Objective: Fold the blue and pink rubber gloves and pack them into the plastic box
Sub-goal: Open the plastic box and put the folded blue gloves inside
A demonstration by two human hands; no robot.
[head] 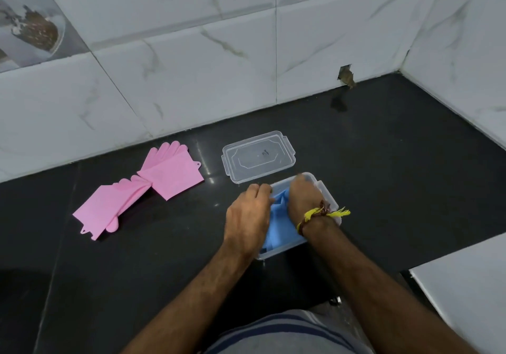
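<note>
A clear plastic box [328, 200] sits on the black counter in the middle of the view. Folded blue gloves [279, 230] lie inside it, partly hidden under my hands. My left hand [247, 216] rests on the box's left side with its fingers curled onto the blue rubber. My right hand [305, 196] is over the box and presses down on the blue gloves; its fingertips are hidden. Two pink gloves [142, 189] lie flat on the counter to the left, touching at their fingers.
The box's clear lid [258, 156] lies flat just behind the box. Marble-tiled walls close off the black counter [383, 175] at the back and right. A white surface [471, 285] sits at the lower right. A hole in the tile [345, 75] shows near the corner.
</note>
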